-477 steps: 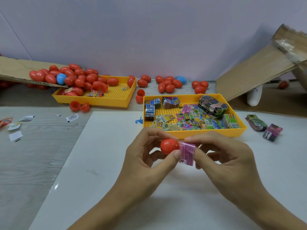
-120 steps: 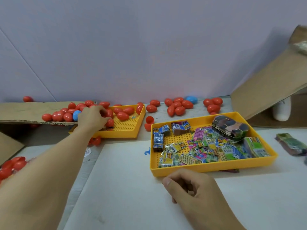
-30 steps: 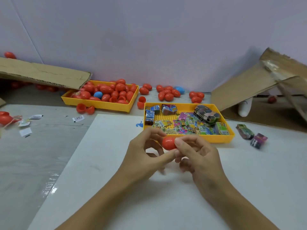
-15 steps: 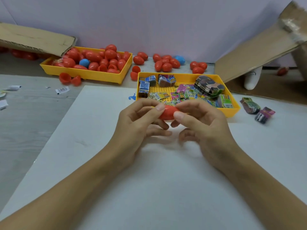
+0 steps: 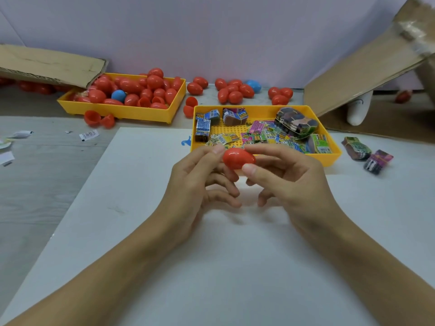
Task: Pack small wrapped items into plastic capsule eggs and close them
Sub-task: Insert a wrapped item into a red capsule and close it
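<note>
Red capsule egg (image 5: 238,158), closed, at frame centre: my left hand (image 5: 200,182) and right hand (image 5: 289,177) fingers both pinch it.

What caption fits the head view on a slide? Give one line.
Both hands, left hand and right hand, pinch a closed red capsule egg before a yellow tray of wrapped items.

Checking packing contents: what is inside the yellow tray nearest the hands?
The yellow tray holds loose small wrapped items, blue packs at its left end and a taped bundle. Its near edge is partly hidden behind the red egg and fingers.
</note>
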The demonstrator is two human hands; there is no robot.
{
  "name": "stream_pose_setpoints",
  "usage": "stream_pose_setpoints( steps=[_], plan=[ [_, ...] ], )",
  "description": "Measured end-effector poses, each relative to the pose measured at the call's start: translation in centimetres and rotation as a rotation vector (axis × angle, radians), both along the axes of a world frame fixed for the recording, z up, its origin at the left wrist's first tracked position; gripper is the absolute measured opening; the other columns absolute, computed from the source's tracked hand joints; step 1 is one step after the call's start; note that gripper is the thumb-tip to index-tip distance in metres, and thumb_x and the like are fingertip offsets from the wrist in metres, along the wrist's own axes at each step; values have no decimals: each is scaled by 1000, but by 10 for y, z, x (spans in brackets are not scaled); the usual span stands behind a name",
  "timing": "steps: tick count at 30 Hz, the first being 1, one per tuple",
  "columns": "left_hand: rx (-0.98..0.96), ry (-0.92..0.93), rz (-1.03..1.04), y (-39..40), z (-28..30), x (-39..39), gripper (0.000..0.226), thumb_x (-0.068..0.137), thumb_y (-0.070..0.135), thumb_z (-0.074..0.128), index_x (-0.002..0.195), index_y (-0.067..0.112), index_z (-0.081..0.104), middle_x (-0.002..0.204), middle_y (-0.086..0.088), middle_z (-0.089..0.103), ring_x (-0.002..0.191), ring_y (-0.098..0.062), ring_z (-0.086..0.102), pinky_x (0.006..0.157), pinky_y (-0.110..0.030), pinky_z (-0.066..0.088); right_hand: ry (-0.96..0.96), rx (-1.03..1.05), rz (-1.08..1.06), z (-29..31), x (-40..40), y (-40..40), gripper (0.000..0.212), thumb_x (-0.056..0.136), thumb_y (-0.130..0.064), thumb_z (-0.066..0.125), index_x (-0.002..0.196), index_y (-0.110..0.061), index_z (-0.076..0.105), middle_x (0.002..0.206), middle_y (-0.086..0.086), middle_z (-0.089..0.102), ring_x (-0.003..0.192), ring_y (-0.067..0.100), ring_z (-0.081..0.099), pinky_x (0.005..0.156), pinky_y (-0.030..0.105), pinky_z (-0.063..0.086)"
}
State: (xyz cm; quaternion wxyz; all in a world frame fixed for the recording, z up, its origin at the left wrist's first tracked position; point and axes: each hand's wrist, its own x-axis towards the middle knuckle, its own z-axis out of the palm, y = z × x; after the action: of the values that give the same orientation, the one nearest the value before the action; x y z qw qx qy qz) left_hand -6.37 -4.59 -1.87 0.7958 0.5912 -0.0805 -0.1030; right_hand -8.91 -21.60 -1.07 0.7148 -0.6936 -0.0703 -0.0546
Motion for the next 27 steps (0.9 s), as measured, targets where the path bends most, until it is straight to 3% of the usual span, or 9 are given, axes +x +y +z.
stream_pose_setpoints(
  steps=[2,5,9,11,13,16,20,27],
  plan=[
    [12,-13,18,-1,0,0,34,87,41,63,96,8,68,75,-13,63,60,-23,64,55,-36,57,-22,-16,39,-2,0,0,32,83,-1,74,109,-20,75,92,3,74,76,15,69,50,27,53],
    [8,-97,39,-1,-2,-3,22,85,30,69,98,12,68,81,-12,68,65,-23,67,61,-37,59,-38,2,54,-4,0,0,34,83,5,69,103,-22,77,91,6,75,78,17,69,52,28,54],
    [31,-200,44,-1,-6,-5,30,81,14,73,110,13,64,97,-9,72,85,-30,73,72,-35,60,83,101,-25,0,2,-1,18,85,-22,69,103,-21,73,84,2,72,71,17,68,45,29,50],
    [81,-263,49,-2,-6,-5,39,78,10,74,115,16,61,102,-7,71,88,-28,72,74,-33,59,130,67,-56,0,3,0,23,86,-40,70,95,-19,73,73,2,68,63,16,62,39,28,45],
    [126,-313,35,-3,-6,-7,40,77,6,73,114,18,61,103,-3,71,90,-24,72,76,-30,58,100,6,-51,-1,2,3,31,83,-44,66,86,-14,73,66,4,65,56,15,58,36,26,43],
    [147,-296,20,-1,-7,-7,35,78,6,72,111,17,66,102,-4,72,94,-22,71,77,-29,58,29,-11,-46,-3,0,5,27,78,-35,71,92,-13,73,66,7,68,55,14,61,37,27,46],
    [95,-232,18,-1,-5,-6,23,82,22,74,105,18,72,99,-8,75,87,-26,74,73,-28,59,-21,-14,-10,-4,0,3,24,79,-27,75,102,-20,74,81,5,73,67,15,68,44,29,52],
    [27,-135,64,-1,-6,-2,23,84,28,73,102,14,76,101,-13,74,94,-30,73,79,-38,60,-150,-110,31,-7,1,3,40,83,-4,70,110,-34,74,100,-4,74,87,16,69,56,27,56]
  ],
)
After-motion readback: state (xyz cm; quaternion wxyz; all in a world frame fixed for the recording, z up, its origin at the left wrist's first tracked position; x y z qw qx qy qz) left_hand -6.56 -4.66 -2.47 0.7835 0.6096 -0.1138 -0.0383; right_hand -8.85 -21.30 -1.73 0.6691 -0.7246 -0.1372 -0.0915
